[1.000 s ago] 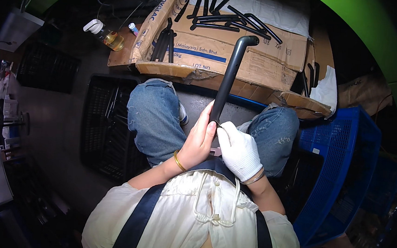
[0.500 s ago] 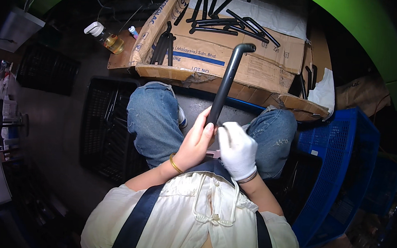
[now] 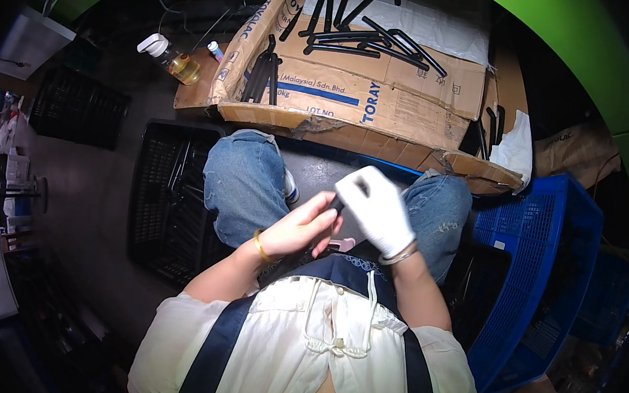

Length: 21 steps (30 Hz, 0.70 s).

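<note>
Between my knees, my bare left hand (image 3: 300, 227) is closed round a black tube (image 3: 337, 203). Only a short dark bit of the tube shows at the fingertips; the rest is hidden by my hands or seen nearly end-on. Right beside it is my right hand (image 3: 378, 215) in a white knitted glove, slightly blurred. Its thumb and fingers curl together into a loop close to the tube's visible end. Whether anything sits inside those gloved fingers I cannot make out.
Ahead stands an open cardboard box (image 3: 410, 104) with several bent black tubes (image 3: 349, 38) on it. A dark crate (image 3: 152, 209) is at my left, a blue crate (image 3: 519, 272) at my right. A bottle of yellowish liquid (image 3: 183, 68) stands beyond the box's left side.
The long tube that stood up in front of the box has swung down and is now mostly hidden. My gloved right hand has risen slightly, and my left hand has turned flatter.
</note>
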Tool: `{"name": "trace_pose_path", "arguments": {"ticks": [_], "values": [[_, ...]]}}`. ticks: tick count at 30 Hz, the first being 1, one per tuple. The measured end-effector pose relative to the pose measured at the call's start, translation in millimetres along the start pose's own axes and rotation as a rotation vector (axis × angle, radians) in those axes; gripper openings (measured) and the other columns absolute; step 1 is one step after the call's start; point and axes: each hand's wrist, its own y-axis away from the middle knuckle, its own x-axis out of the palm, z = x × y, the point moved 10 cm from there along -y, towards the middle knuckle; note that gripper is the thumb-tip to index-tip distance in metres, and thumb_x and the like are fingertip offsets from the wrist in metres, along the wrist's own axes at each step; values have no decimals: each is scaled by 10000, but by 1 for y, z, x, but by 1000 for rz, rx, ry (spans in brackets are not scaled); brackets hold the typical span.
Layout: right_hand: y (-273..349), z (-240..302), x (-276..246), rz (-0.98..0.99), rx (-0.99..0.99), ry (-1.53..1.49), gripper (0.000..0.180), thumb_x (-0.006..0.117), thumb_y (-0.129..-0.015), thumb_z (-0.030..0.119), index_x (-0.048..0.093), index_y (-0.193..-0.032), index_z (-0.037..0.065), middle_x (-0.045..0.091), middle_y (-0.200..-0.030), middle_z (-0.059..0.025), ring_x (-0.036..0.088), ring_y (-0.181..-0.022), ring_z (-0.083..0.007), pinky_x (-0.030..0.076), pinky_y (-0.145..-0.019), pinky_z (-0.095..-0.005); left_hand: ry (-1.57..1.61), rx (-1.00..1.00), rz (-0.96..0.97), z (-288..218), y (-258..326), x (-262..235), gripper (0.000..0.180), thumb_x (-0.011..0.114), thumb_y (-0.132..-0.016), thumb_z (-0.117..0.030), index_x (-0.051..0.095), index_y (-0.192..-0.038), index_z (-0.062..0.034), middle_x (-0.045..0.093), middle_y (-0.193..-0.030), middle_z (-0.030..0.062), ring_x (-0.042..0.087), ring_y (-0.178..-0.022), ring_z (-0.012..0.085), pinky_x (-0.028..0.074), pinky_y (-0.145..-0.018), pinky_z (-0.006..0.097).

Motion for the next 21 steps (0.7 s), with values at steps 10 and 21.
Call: {"name": "trace_pose_path", "arguments": {"ticks": [10, 21], "values": [[33, 28, -13, -139, -221, 120, 122, 569, -940, 112, 622, -1014, 30, 662, -856, -161, 672, -768, -329, 519, -651, -379, -17, 109, -112, -32, -8, -13, 307, 383, -1066, -339, 435, -1221, -79, 455, -785, 1, 362, -427, 32, 314, -364, 177], [37, 49, -8, -118, -270, 348, 118, 596, -928, 181, 630, -988, 86, 644, -806, -124, 656, -670, -326, 518, -568, -400, -105, 89, -89, -39, -8, -3, 259, 400, -1068, -285, 429, -1212, -71, 455, -697, -27, 392, -437, 35, 335, -382, 190]]}}
